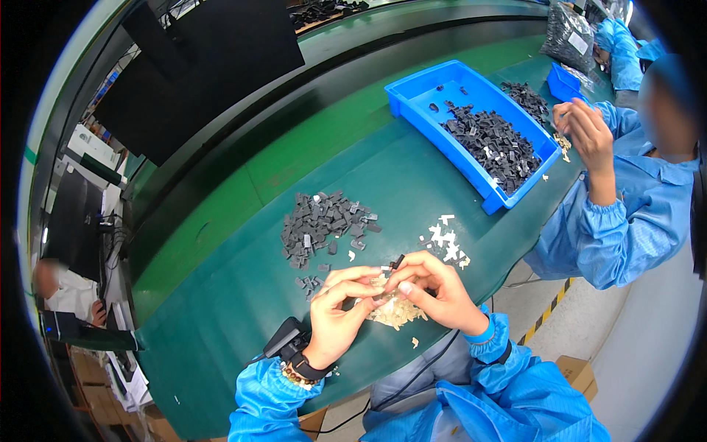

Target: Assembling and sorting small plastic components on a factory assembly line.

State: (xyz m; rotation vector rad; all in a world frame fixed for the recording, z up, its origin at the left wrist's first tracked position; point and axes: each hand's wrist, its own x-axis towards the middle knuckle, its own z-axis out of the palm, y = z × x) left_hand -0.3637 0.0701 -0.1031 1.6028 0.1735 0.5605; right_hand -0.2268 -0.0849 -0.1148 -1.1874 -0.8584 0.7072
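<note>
My left hand and my right hand meet above a heap of small cream plastic pieces near the table's front edge. A small black plastic part sticks up from the fingers of my right hand, which are closed around it. The left thumb and fingers are pinched together close to the right fingertips; what lies between them is too small to make out. Just beyond my hands lies a pile of dark grey plastic parts. Some white pieces are scattered to the right.
A blue tray holding many dark parts stands at the far right on the green table. Beside it sits a co-worker in a blue smock, hands raised. A plastic bag and a smaller blue bin are farther back.
</note>
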